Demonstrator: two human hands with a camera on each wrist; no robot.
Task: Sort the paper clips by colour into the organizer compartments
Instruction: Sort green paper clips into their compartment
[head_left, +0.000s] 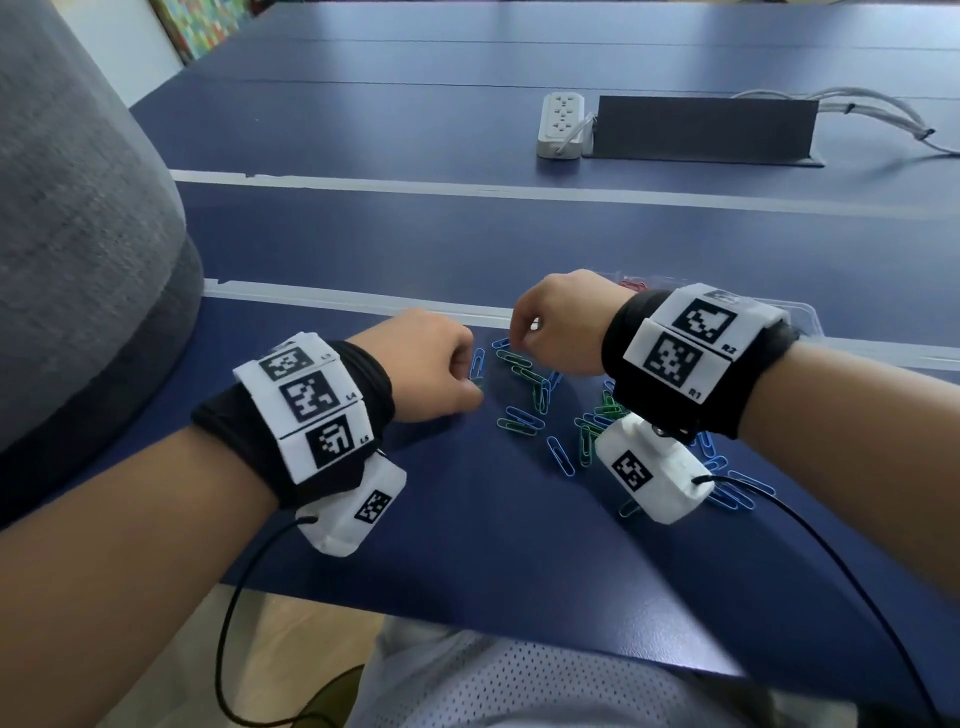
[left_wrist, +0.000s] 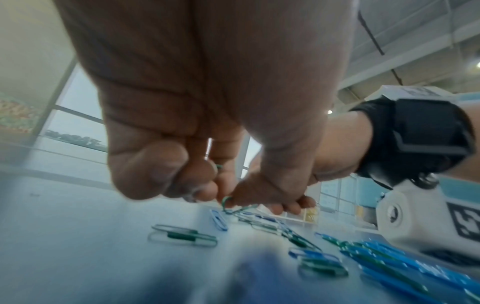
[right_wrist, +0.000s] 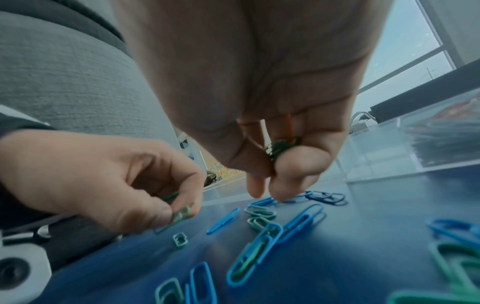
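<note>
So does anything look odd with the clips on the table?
One thing: a green paper clip sits nested inside a blue paper clip on the table, so the colours are tangled. Nothing looks damaged.

Navy table, grey chair left, window, daylight.

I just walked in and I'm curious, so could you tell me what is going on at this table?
A person is sorting paper clips by colour. The left hand pinches green clips just above the blue table. The right hand already holds a small bunch of green clips in its grip while its fingertips reach down among the loose blue and green clips. The clear organizer sits behind the right hand.
</note>
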